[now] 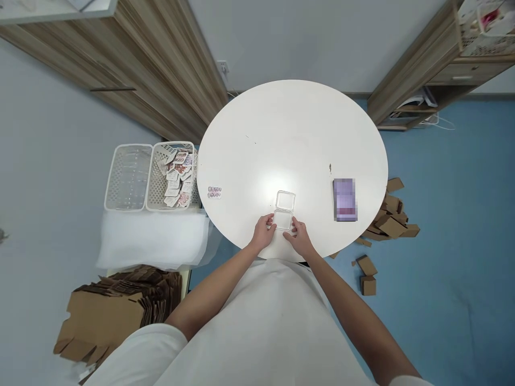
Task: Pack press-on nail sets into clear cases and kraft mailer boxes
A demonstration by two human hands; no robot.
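Note:
A small clear plastic hinged case point(284, 219) lies on the white table near its front edge, its lid folded back away from me. My left hand point(264, 231) grips the case's left side, fingers curled around the edge. At the right side, my right hand point(298, 236) holds the same case between thumb and fingers. Nothing can be made out inside the clear case. Off to the left on the table lies a small sheet of press-on nails point(214, 192), or something that looks like them.
The oval white table point(293, 123) bears a pixelated purple item point(345, 200) at right. Left of it stand a white basket point(151, 185) of small packs and another basket point(108, 187) with clear cases. Flattened cartons point(108, 316) lie lower left; small brown boxes point(392, 225) lie on the floor at right.

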